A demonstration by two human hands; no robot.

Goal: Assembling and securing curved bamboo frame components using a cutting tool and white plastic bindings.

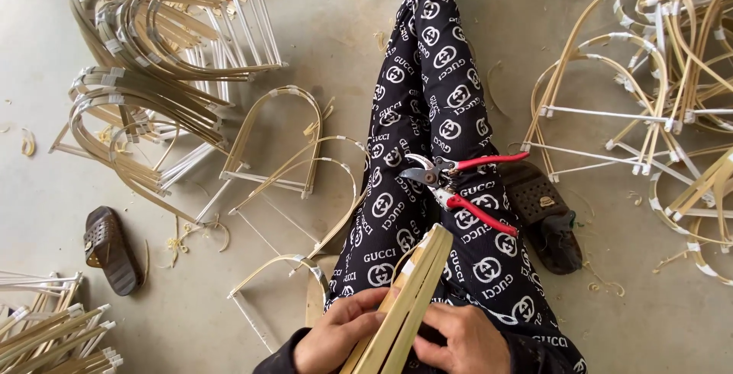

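Already, heaps of taped bamboo arches [137,61] lie finished around, while left hand [340,336] and right hand [458,340], fingers clamped, grip a bundle of bamboo strips [408,297] over the lap, red-handled pruning shears [458,183] resting open on the legs

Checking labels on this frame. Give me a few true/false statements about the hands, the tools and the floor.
1. Both hands hold a bundle of flat bamboo strips. True: left hand, right hand.
2. The red-handled pruning shears lie on the floor. False: they rest on the person's legs.
3. A brown sandal lies on the floor at left. True.
4. The shears are in the right hand. False: no hand touches them.
5. Bent bamboo frames are piled on the floor. True.
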